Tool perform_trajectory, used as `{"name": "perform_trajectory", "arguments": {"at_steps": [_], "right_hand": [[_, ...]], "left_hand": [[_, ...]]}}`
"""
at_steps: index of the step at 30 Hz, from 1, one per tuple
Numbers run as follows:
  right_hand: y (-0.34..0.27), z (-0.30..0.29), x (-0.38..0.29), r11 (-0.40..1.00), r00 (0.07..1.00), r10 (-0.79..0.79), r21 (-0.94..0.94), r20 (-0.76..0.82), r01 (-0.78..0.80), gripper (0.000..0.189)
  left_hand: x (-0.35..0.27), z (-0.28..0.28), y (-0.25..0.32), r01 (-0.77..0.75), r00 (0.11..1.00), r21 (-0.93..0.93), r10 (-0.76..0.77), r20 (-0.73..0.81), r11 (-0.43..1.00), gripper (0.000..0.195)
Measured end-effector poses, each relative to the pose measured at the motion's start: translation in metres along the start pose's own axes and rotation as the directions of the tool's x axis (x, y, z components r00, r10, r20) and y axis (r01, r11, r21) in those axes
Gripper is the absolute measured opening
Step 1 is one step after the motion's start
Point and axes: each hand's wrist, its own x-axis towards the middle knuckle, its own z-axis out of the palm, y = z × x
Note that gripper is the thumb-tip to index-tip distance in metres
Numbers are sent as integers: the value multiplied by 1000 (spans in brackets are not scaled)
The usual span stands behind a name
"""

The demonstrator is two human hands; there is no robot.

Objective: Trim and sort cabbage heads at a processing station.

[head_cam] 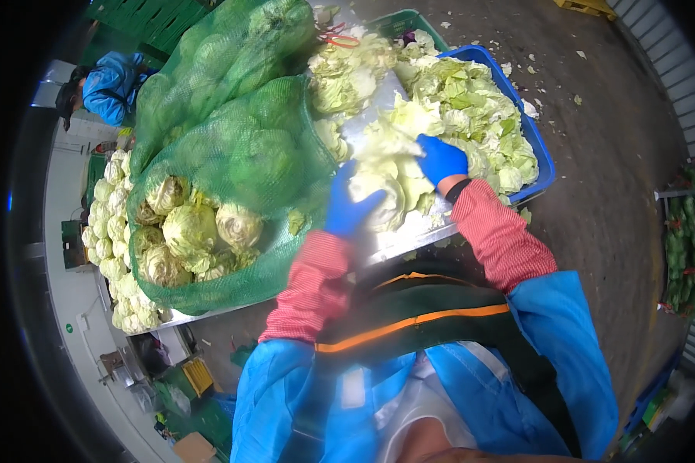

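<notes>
A pale cabbage head (375,194) sits near the front edge of the metal table (397,246). My left hand (350,202), in a blue glove, cups its left side, thumb and fingers spread around it. On the other side, my blue-gloved right hand (442,159) grips loose outer cabbage leaves (395,139) just above the head. The fingertips of that hand are partly hidden by the leaves. To the left, a green mesh sack (237,150) lies with its mouth towards me, showing several whole cabbages (189,228) inside.
A blue crate (541,153) heaped with stripped leaves stands at the right, a green crate (402,20) behind it. Red-handled scissors (340,39) lie at the back. Trimmed cabbages (113,220) are piled far left. A co-worker in blue (113,87) bends beyond the sacks.
</notes>
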Motion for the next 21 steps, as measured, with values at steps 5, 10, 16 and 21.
{"name": "perform_trajectory", "arguments": {"at_steps": [5,10,16,21], "right_hand": [[46,-24,21,975,970,206,-56,-127,-215,38],[22,-56,14,997,983,57,-42,-176,-65,69],[-50,-54,-29,481,923,-241,863,298,-153,65],[-49,-25,-28,428,841,-104,788,530,-443,66]], "left_hand": [[-2,-20,-1,351,934,-766,-151,323,538,57],[-2,-20,-46,346,931,-911,-202,304,226,51],[7,-26,45,435,900,-863,-148,409,257,64],[-5,-30,30,434,877,-862,-343,337,262,78]]}}
